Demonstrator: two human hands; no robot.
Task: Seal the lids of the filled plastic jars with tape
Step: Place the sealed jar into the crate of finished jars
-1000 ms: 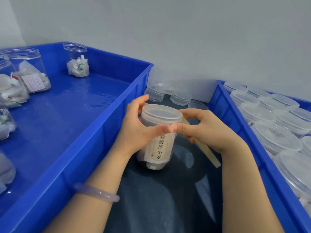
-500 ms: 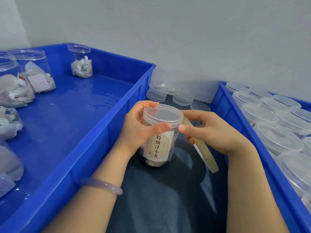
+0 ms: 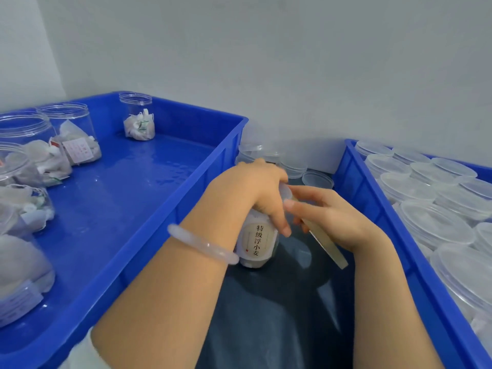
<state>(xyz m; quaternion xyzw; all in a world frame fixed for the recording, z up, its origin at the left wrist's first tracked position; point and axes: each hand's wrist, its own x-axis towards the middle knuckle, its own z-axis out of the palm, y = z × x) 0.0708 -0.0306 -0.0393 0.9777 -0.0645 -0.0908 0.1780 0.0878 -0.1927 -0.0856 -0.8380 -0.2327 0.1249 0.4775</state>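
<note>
The left hand (image 3: pixel 247 194) grips the top of the jar (image 3: pixel 256 242). The right hand (image 3: pixel 339 222) holds a tape strip (image 3: pixel 328 245) just beside it.

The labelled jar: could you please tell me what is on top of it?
The left hand curls over its clear lid; only the lid's right edge shows, the rest is under that hand. The right hand holds a tape strip beside it.

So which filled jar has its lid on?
The labelled jar that the left hand grips; its lid edge shows past the hand. The open jars in the left bin have bare rims.
</note>
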